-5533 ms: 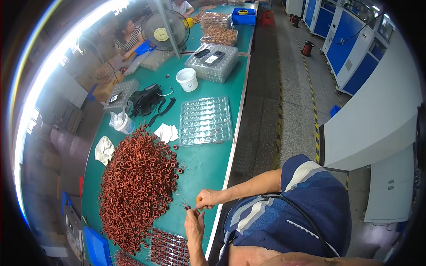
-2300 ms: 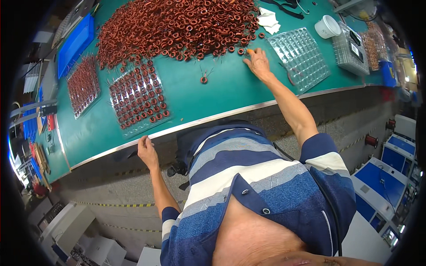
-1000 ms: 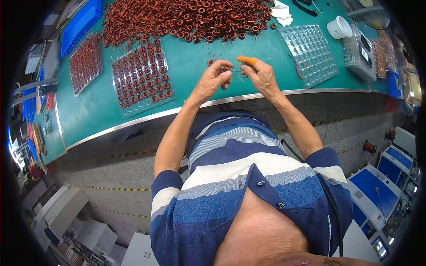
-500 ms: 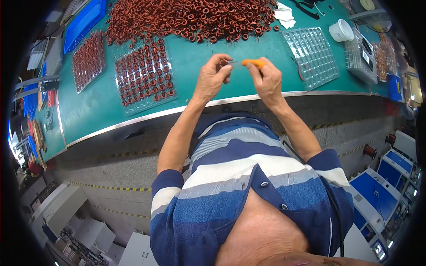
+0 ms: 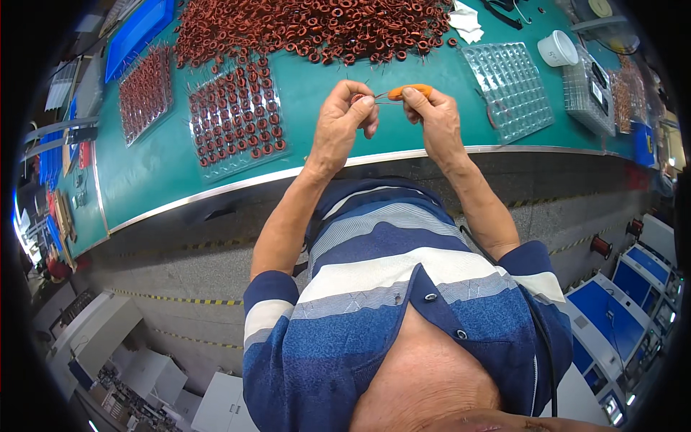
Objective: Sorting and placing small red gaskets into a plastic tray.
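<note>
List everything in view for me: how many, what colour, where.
Heaped wire-wound rings: too many to count, red-brown, table's far side
Single wire-wound ring: one, red-brown, centre
Clear plastic pocket trays bearing rings: two, clear, left
Other clear plastic pocket tray: one, clear, right
Clear plastic tray stack: one, clear, farther right
Round plastic tub: one, white, beside the stack
Paper or cloth: white, right of the heap
Rectangular plastic bin: one, blue, upper left
Long table: green, across the top
Machine cabinets: several, blue-and-white, lower right
Slim finger cover: one, orange, right of the single ring
Striped shirt: one, blue, white and grey, lower centre
Left hand: one, bare, centre, pinching the single ring
Right hand: one, centre-right, at the wire leads
</note>
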Motion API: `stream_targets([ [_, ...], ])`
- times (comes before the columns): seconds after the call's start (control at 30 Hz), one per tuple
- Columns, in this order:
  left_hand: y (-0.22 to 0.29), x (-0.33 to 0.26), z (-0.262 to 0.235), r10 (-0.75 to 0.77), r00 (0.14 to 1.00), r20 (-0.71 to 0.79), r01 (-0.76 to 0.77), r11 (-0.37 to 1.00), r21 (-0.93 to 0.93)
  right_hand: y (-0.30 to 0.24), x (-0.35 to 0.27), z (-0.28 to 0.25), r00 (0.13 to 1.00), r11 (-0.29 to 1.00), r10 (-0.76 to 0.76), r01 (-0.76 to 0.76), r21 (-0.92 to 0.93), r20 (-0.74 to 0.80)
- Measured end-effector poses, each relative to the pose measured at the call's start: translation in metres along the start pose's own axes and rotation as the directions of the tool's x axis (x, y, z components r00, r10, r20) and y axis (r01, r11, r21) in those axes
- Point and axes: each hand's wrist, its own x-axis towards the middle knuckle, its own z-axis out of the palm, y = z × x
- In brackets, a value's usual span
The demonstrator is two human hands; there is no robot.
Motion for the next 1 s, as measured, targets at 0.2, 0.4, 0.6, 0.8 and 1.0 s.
stream_targets([
  [0.2,-0.001,-0.003,-0.007,0.059,0.998,-0.006,-0.059,0.996,0.066,0.013,0.001,0.007,0.991,0.904,0.117,-0.131,0.406,0.06],
  [0.4,-0.002,0.0,-0.002,0.081,0.996,0.032,-0.085,0.982,0.17,0.026,-0.002,0.013,0.987,0.98,0.033,-0.063,0.191,0.155],
  [0.6,-0.004,-0.003,-0.003,0.167,0.984,-0.055,-0.128,0.894,0.43,0.003,-0.009,0.016,0.999,0.989,0.01,-0.016,0.149,0.04],
  [0.8,0.001,-0.01,-0.003,0.194,0.98,-0.037,-0.147,0.841,0.521,0.001,-0.016,0.026,0.997,0.977,0.078,-0.08,0.2,0.017],
  [1.0,-0.001,-0.004,-0.005,0.155,0.988,0.022,-0.151,0.905,0.397,0.015,-0.009,0.022,0.981,0.913,0.185,-0.192,0.359,0.054],
])
